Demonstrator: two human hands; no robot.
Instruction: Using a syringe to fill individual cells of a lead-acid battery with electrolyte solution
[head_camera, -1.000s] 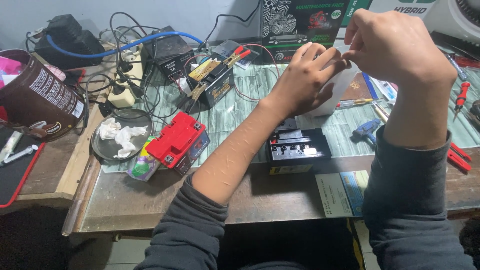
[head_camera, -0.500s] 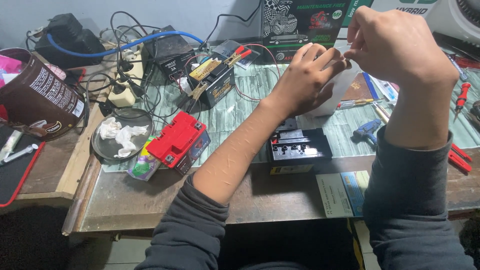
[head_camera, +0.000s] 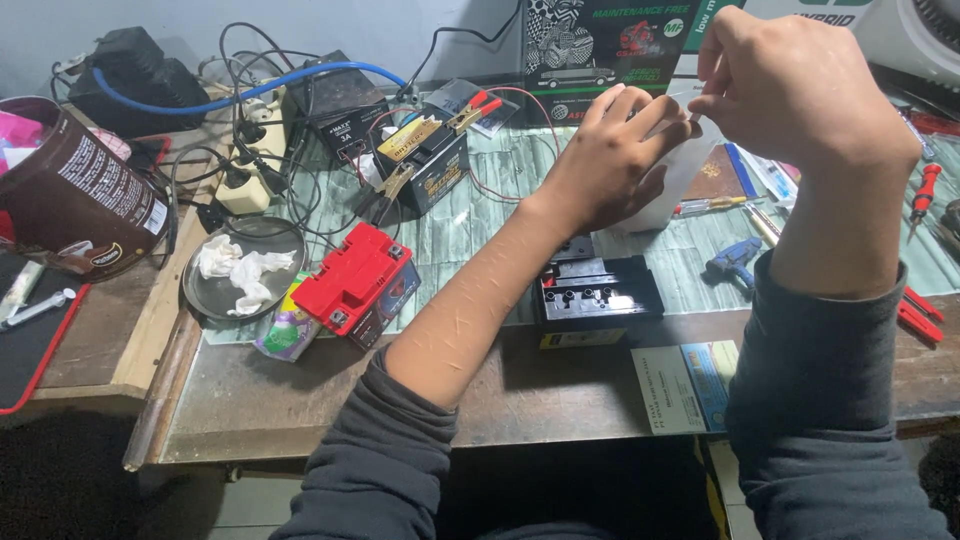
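Note:
My left hand (head_camera: 610, 160) and my right hand (head_camera: 790, 85) are raised together above the workbench, fingertips meeting on a white plastic container (head_camera: 668, 185) that they mostly hide. What the fingertips pinch is too small to tell. Below my left forearm sits a black battery (head_camera: 597, 293) with a row of open filler holes on top. A red battery (head_camera: 352, 282) lies to its left. A second black battery (head_camera: 425, 160) with clamps and wires attached stands further back.
A brown tin (head_camera: 75, 195) stands at far left, next to a metal dish of crumpled tissue (head_camera: 240, 270). Tangled cables and a black charger box (head_camera: 335, 100) fill the back. Red-handled tools (head_camera: 920, 200), a blue tool (head_camera: 735, 260) and a leaflet (head_camera: 685, 385) lie right.
Both hands stay close together above the container, with only slight finger movement. Nothing else on the bench has moved.

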